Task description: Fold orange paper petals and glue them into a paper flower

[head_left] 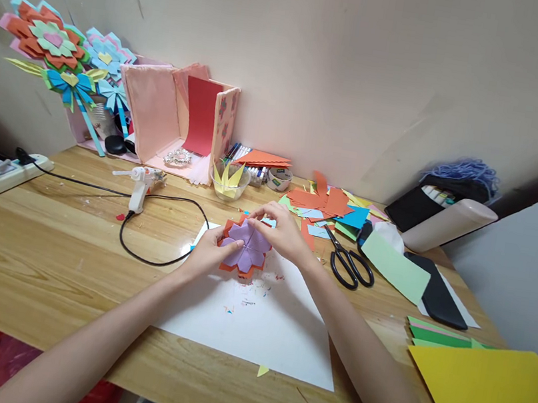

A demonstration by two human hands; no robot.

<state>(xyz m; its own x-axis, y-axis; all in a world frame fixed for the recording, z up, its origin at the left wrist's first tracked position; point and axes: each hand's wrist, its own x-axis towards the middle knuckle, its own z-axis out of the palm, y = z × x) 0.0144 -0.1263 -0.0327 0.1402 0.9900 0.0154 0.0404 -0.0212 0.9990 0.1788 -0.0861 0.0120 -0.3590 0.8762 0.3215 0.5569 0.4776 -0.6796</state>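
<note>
A layered paper flower [252,247], purple on top with orange petals behind, is held above a white sheet of paper [254,331]. My left hand [209,252] grips its left side, the thumb lying on the purple layer. At the flower's upper right edge, my right hand [281,229] is closed on it with bent fingers. Small coloured marks and scraps show on the white sheet below. Part of the orange layer is hidden behind the purple petals and my fingers.
A white hot glue gun [140,188] stands left with its looping black cord. Black-handled scissors [351,266] lie right, before piled paper scraps [322,203]. Yellow card [497,397] is at the front right. Finished paper flowers [53,38] and a pink box [151,113] stand at back left.
</note>
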